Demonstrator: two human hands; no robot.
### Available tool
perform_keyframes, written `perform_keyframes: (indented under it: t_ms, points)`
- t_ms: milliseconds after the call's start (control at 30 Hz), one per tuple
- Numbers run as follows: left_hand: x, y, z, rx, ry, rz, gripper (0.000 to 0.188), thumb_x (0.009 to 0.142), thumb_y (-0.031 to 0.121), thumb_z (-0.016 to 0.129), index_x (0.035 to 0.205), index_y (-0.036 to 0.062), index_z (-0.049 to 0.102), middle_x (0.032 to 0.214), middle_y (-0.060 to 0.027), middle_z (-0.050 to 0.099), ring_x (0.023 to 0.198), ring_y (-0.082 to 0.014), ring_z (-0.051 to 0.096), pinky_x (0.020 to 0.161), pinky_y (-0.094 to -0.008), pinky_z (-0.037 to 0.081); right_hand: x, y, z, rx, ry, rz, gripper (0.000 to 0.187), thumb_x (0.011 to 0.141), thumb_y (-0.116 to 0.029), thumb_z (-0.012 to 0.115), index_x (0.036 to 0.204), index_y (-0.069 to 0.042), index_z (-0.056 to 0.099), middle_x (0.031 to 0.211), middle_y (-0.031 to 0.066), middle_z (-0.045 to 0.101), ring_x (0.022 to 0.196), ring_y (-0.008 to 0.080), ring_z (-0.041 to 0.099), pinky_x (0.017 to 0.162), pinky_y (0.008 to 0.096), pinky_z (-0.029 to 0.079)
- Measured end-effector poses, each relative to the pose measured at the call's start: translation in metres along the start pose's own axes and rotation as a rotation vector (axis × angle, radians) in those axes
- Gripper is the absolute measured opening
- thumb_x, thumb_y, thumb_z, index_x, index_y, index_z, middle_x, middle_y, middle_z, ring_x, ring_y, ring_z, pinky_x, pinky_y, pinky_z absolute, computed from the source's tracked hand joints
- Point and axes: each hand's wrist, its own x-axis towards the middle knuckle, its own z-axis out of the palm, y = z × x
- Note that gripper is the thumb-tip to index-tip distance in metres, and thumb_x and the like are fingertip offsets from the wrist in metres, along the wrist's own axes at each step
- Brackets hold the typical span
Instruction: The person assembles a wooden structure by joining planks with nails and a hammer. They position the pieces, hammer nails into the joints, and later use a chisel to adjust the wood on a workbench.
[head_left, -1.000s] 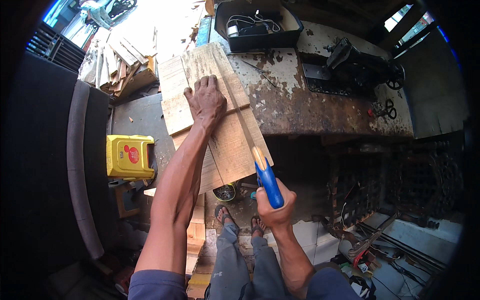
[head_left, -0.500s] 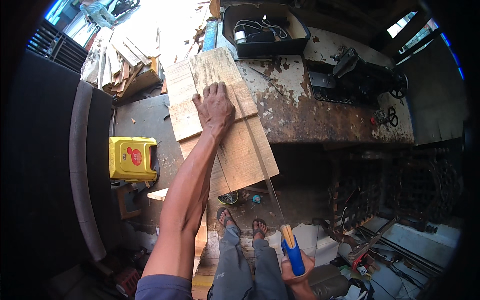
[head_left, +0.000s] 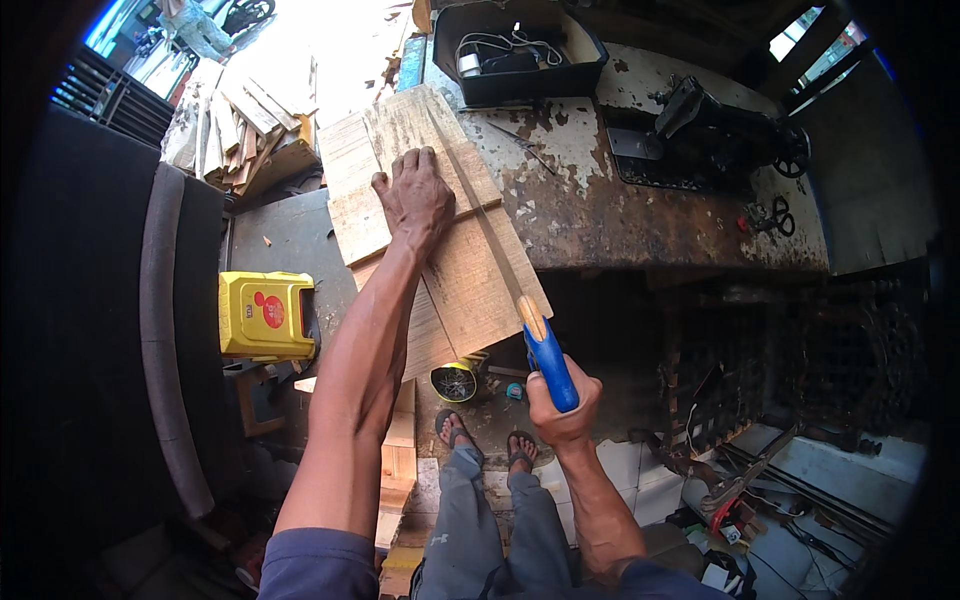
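Observation:
My left hand presses down on a small wooden board laid across larger wooden planks. Its fingers lie stretched over the board and hold nothing. My right hand is closed round the blue and wood-coloured handle of a handsaw. The saw's long thin blade runs up along the right part of the planks, crossing the small board's right end, with the handle close to the planks' near right corner. How deep the blade sits in the wood I cannot tell.
A worn bench carries a black sewing machine, scissors and a black box with cables. Offcuts are piled at the far left. A yellow container stands left; a small yellow tub of nails sits below the planks.
My right hand has pushed the saw forward and up to the left, bringing its handle to the planks' near edge. My left hand stays on the small board.

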Motion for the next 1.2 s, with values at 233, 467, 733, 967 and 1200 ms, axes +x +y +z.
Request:
perform_keyframes:
  t_ms: [233, 467, 733, 967, 1200]
  points:
    - [-0.001, 0.0, 0.007, 0.025, 0.034, 0.002, 0.035, 0.092, 0.017, 0.049, 0.123, 0.0096, 0.063, 0.122, -0.0082, 0.064, 0.121, -0.0245, 0.056, 0.103, -0.0536, 0.031, -0.031, 0.012, -0.023, 0.011, 0.02, -0.086, 0.018, 0.078, -0.006, 0.065, 0.065, -0.004, 0.052, 0.053, 0.009, 0.05, 0.041, 0.021, 0.054, 0.045, 0.0335, 0.043]
    - [0.004, -0.003, 0.002, 0.019, -0.063, -0.006, 0.039, 0.092, 0.015, 0.049, 0.129, 0.0098, 0.06, 0.126, -0.0118, 0.064, 0.123, -0.0277, 0.058, 0.101, -0.0535, 0.034, -0.114, 0.016, -0.06, -0.099, 0.02, -0.185, 0.012, 0.074, -0.004, 0.064, 0.066, -0.003, 0.054, 0.056, 0.0095, 0.051, 0.039, 0.0215, 0.053, 0.043, 0.033, 0.043]
    - [0.009, -0.004, 0.001, 0.029, -0.05, 0.012, 0.037, 0.091, 0.017, 0.05, 0.125, 0.0095, 0.062, 0.125, -0.0123, 0.063, 0.123, -0.0283, 0.058, 0.103, -0.0548, 0.033, -0.077, 0.029, -0.038, -0.009, 0.035, -0.119, 0.011, 0.076, -0.006, 0.064, 0.068, -0.004, 0.056, 0.053, 0.0096, 0.052, 0.041, 0.0225, 0.056, 0.044, 0.0347, 0.044]
    - [0.003, -0.006, 0.005, 0.002, -0.061, 0.013, 0.036, 0.091, 0.017, 0.05, 0.124, 0.0102, 0.063, 0.124, -0.0107, 0.063, 0.121, -0.0263, 0.058, 0.103, -0.0537, 0.032, -0.068, 0.025, -0.02, 0.037, 0.038, 0.026, 0.013, 0.076, -0.007, 0.065, 0.068, -0.004, 0.055, 0.054, 0.0069, 0.05, 0.04, 0.0167, 0.051, 0.044, 0.0341, 0.041]
    - [0.003, -0.008, 0.009, 0.0, -0.045, 0.018, 0.038, 0.09, 0.015, 0.049, 0.124, 0.0092, 0.064, 0.124, -0.0105, 0.064, 0.122, -0.0255, 0.057, 0.102, -0.0542, 0.032, -0.116, 0.015, -0.046, -0.085, 0.065, -0.12, 0.008, 0.077, -0.007, 0.065, 0.08, -0.001, 0.067, 0.058, 0.0083, 0.059, 0.047, 0.0169, 0.062, 0.048, 0.0301, 0.048]
